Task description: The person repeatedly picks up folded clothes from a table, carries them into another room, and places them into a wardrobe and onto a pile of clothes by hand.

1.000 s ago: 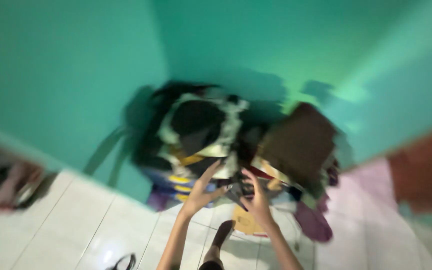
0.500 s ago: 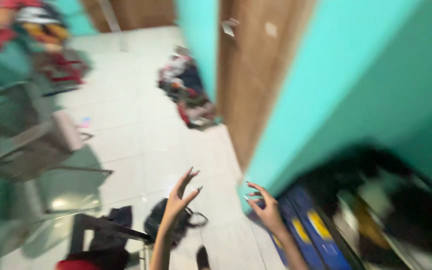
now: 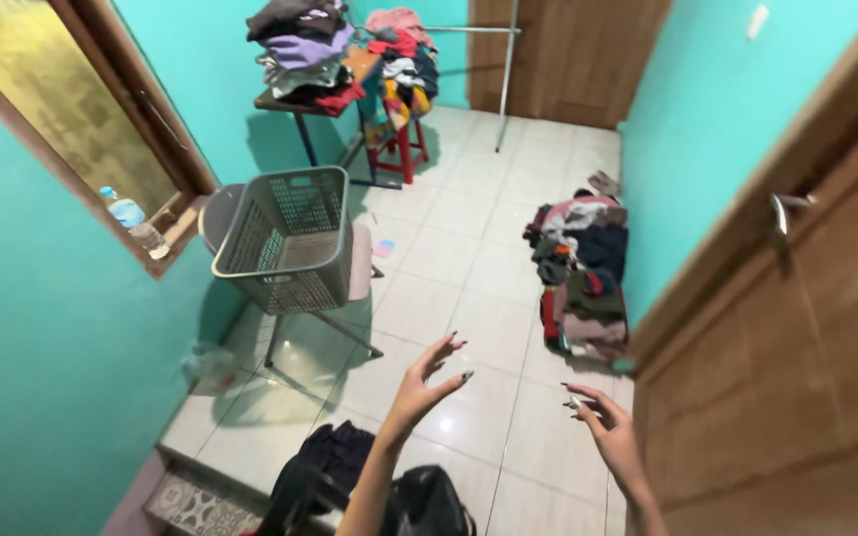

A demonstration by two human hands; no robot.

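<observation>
Black bag (image 3: 429, 501) lies just below empty left hand (image 3: 421, 385).

The dark bag (image 3: 427, 504) and dark clothes (image 3: 322, 476) below the left hand (image 3: 421, 385) run off the bottom edge, both forearms are cut there too, and the far clothes rack (image 3: 389, 50) loses its top.

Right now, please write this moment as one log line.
left hand: open, empty | right hand: open, empty | nearest: dark clothes below | grey basket on chair
</observation>
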